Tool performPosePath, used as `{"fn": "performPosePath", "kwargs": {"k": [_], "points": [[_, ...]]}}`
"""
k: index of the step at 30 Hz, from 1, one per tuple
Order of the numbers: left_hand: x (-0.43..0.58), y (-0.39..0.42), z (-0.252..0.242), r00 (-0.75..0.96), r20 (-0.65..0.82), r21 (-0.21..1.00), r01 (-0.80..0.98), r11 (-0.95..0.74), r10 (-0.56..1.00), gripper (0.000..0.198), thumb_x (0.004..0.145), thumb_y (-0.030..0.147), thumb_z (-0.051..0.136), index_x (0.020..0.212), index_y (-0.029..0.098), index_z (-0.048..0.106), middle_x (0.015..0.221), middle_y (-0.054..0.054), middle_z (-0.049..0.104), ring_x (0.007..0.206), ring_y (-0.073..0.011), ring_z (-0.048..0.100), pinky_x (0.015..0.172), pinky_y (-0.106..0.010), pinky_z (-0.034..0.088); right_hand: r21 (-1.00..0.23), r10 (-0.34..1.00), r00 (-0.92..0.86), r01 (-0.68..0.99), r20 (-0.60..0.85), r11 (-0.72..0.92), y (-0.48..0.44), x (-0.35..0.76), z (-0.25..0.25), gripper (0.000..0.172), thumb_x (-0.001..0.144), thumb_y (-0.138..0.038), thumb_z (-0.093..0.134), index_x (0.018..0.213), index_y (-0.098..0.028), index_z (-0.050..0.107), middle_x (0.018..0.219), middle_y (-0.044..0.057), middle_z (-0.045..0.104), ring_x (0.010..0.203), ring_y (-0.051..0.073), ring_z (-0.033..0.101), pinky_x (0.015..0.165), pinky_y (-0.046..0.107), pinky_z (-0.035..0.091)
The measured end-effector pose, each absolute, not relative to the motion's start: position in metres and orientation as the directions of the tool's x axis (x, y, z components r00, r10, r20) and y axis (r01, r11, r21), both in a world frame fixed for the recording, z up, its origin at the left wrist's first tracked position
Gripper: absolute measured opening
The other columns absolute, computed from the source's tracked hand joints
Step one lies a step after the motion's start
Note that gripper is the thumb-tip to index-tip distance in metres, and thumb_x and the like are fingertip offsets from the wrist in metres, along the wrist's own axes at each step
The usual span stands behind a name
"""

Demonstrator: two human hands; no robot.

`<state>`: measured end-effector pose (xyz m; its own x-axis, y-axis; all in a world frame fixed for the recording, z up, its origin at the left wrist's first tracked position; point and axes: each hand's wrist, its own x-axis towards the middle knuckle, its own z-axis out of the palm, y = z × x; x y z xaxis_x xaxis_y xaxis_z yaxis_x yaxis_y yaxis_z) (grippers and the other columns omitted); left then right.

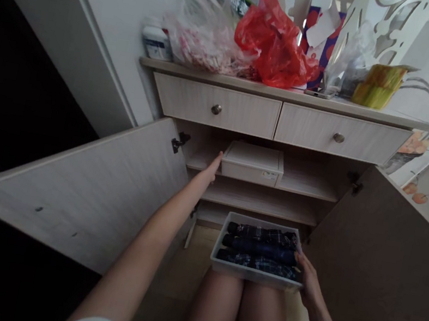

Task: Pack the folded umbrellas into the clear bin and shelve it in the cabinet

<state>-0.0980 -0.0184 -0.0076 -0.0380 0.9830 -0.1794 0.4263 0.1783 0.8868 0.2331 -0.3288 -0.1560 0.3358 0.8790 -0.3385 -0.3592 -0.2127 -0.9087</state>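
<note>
My left hand (213, 168) reaches into the cabinet with fingers stretched out, at the left side of a white lidded box (251, 174) on the upper shelf. Whether the fingertips press on the box, I cannot tell. My right hand (308, 281) grips the right side of a translucent plastic bin (217, 263), which rests on my thighs. Inside the bin lie three dark, plaid rolled bundles (261, 248) that look like folded umbrellas, side by side.
Two cabinet doors, left (110, 186) and right (392, 258), stand swung out on both sides. Above are two drawers with round knobs (216, 109). On the countertop (284, 95) sit a red plastic bag (274, 44), a clear bag (206, 43), a white jar (156, 42) and a yellow package (379, 85).
</note>
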Motion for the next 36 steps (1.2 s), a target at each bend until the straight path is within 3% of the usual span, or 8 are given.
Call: {"fn": "performPosePath", "kwargs": {"k": [3,5,9,16,23,29,36], "points": [[-0.093,-0.017,-0.011,-0.030,-0.454,0.857,0.259,0.446,0.891,0.104,0.073,0.089,0.033,0.150,0.021,0.033,0.136,-0.028,0.051,0.118,-0.0429,0.059,0.084,-0.056,0.052,-0.919,0.847,0.443,-0.375,-0.295,-0.124,-0.331,0.248,-0.148,0.056,0.062,-0.057,0.078,0.108,-0.024,0.076,0.114,0.004,0.074,0.114,0.033,0.065,0.090,0.043,0.056],[-0.088,-0.016,-0.009,0.003,-0.471,0.872,0.156,0.465,0.882,0.097,0.076,0.084,0.037,0.151,0.021,0.031,0.134,-0.025,0.053,0.113,-0.0368,0.063,0.082,-0.048,0.055,-0.919,0.816,0.509,-0.388,-0.276,-0.068,-0.332,0.262,-0.138,0.056,0.062,-0.054,0.078,0.109,-0.024,0.076,0.114,0.003,0.074,0.112,0.032,0.066,0.088,0.041,0.057],[-0.090,-0.022,-0.006,-0.019,-0.467,0.874,-0.157,0.459,0.884,0.071,0.084,0.067,0.052,0.140,0.023,0.045,0.122,-0.018,0.061,0.101,-0.0268,0.067,0.080,-0.038,0.059,-0.924,0.719,0.654,-0.380,-0.234,0.044,-0.325,0.295,-0.119,0.057,0.066,-0.049,0.074,0.116,-0.024,0.073,0.112,0.003,0.074,0.102,0.029,0.070,0.078,0.038,0.061],[-0.139,-0.064,-0.015,-0.120,-0.469,0.832,-0.393,0.392,0.875,0.050,0.090,0.050,0.058,0.133,0.024,0.051,0.115,-0.013,0.062,0.103,-0.0246,0.066,0.084,-0.039,0.060,-0.944,0.588,0.807,-0.235,-0.056,0.233,-0.283,0.328,-0.100,0.057,0.071,-0.045,0.068,0.121,-0.017,0.068,0.102,0.005,0.075,0.094,0.027,0.071,0.077,0.040,0.061],[-0.176,-0.113,-0.012,-0.156,-0.460,0.822,-0.448,0.352,0.874,0.040,0.090,0.045,0.059,0.123,0.022,0.059,0.115,-0.012,0.060,0.107,-0.0250,0.064,0.084,-0.039,0.061,-0.922,0.594,0.804,-0.249,-0.025,0.297,-0.241,0.308,-0.081,0.057,0.069,-0.042,0.069,0.120,-0.015,0.069,0.108,0.006,0.073,0.100,0.025,0.068,0.081,0.039,0.060],[-0.186,-0.131,-0.007,-0.217,-0.410,0.860,-0.416,0.296,0.886,0.033,0.091,0.040,0.058,0.118,0.022,0.062,0.121,-0.011,0.059,0.111,-0.0254,0.061,0.081,-0.036,0.063,-0.947,0.647,0.762,-0.218,-0.013,0.237,-0.233,0.288,-0.073,0.051,0.068,-0.038,0.070,0.115,-0.019,0.073,0.109,0.004,0.074,0.105,0.023,0.067,0.084,0.033,0.058],[-0.191,-0.144,-0.019,-0.274,-0.436,0.858,-0.413,0.304,0.857,0.036,0.092,0.041,0.056,0.123,0.025,0.060,0.121,-0.011,0.060,0.112,-0.0261,0.060,0.078,-0.036,0.064,-0.930,0.792,0.596,-0.350,-0.131,0.109,-0.228,0.285,-0.070,0.041,0.068,-0.037,0.074,0.104,-0.019,0.075,0.096,0.003,0.076,0.092,0.023,0.071,0.078,0.033,0.059]]}}
